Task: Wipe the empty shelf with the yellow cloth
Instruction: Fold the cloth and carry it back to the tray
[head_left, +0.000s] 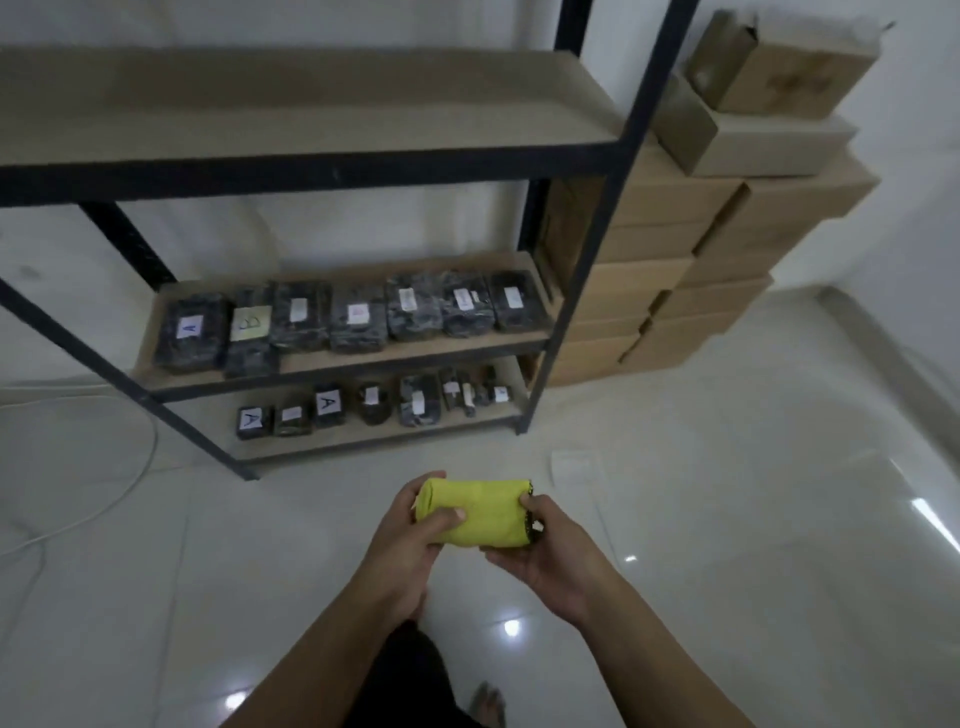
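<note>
Low in front of the person, above the pale tiled floor (727, 571), the yellow cloth (475, 512) sits folded into a thick pad, held between both hands. The left hand (410, 535) wraps its end, thumb laid across the top and fingers curled behind. The right hand (545, 556) cups the other end from below, thumb pinching the dark-stitched edge. Beyond the hands stands a black metal rack (613, 218). Its empty shelf (291, 104) is the upper board, well apart from the cloth. The two lower boards carry rows of dark wrapped packages (358, 317) with white labels, some lettered. Beside the rack on the right, cardboard boxes (675, 270) are stacked against the white wall. A white cable (119, 493) loops across the floor at left.
</note>
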